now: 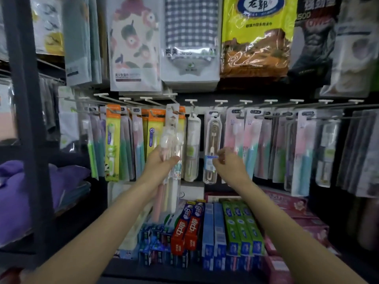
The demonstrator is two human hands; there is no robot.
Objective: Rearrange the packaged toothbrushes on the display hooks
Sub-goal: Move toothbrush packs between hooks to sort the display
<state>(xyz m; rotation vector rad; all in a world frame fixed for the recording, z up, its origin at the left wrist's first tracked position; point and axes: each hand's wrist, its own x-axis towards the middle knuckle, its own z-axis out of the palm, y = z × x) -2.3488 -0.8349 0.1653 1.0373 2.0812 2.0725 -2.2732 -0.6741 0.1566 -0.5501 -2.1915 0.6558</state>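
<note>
A row of display hooks [190, 101] carries many packaged toothbrushes across the middle of the head view. My left hand [159, 166] grips a long clear toothbrush pack [171, 144] whose top reaches up to a hook near the orange-carded packs [155, 128]. My right hand [227, 163] pinches the lower part of a clear capsule-shaped toothbrush case [213, 146] that hangs from the hook to the right. A white toothbrush case [192, 144] hangs between the two.
Toothpaste boxes [205, 228] in red, blue and green fill the shelf below the hooks. Bagged cloths [190, 37] hang above. A dark shelf post [26, 119] stands at the left, with purple folded fabric [26, 193] behind it.
</note>
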